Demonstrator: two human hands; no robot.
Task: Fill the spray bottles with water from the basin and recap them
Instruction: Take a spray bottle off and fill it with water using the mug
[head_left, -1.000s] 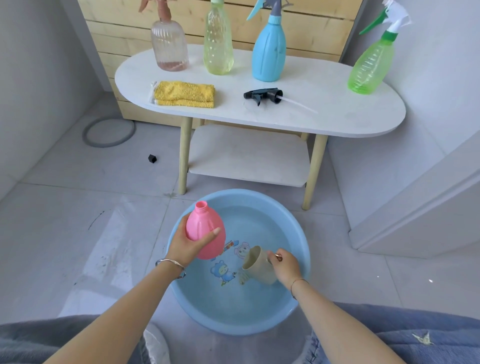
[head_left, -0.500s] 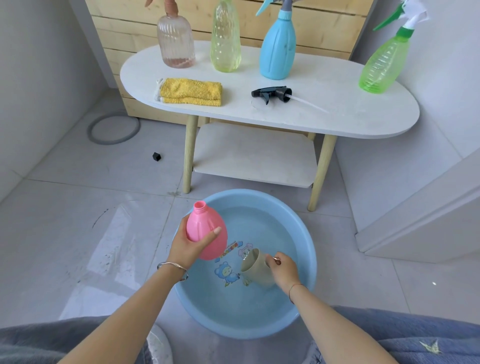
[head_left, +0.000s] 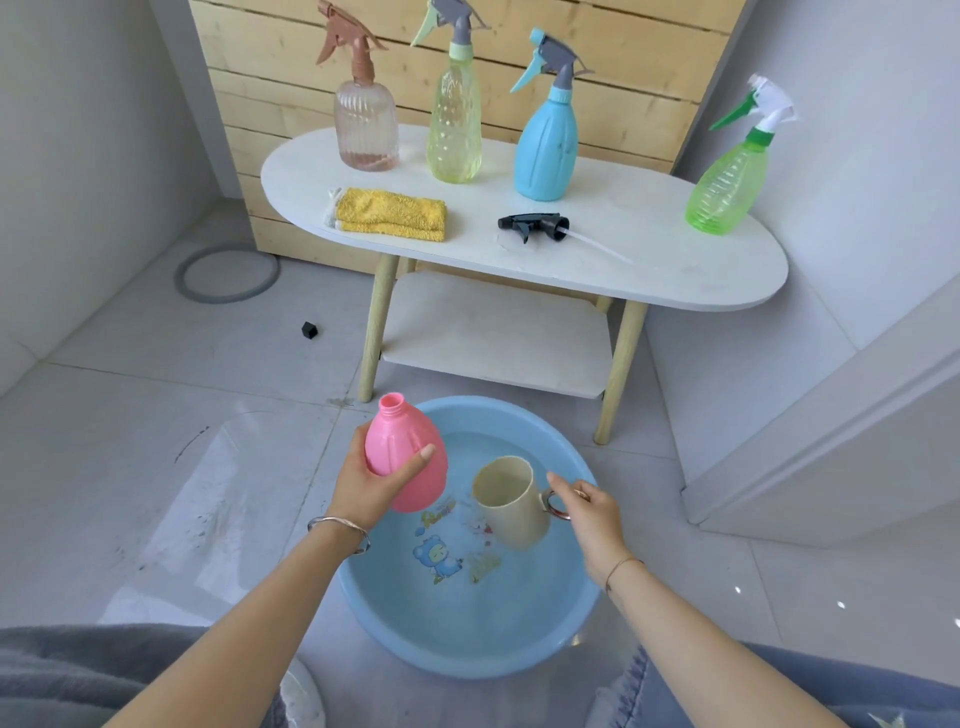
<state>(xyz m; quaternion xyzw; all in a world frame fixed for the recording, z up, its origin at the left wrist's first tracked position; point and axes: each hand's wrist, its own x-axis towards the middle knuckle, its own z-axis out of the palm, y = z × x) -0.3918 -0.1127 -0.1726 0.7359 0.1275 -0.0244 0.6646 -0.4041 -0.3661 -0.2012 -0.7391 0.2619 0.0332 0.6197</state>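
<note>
Over blue basin, lower centre of head view: uncapped pink bottle, apparently unfilled.
Gripped round the body by left hand; beige cup pinched at handle by right hand. Black trigger cap waiting on table; four capped bottles above, seemingly done.

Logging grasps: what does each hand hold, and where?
Left hand grips the pink bottle round its belly; right hand holds the beige cup by its handle.
</note>
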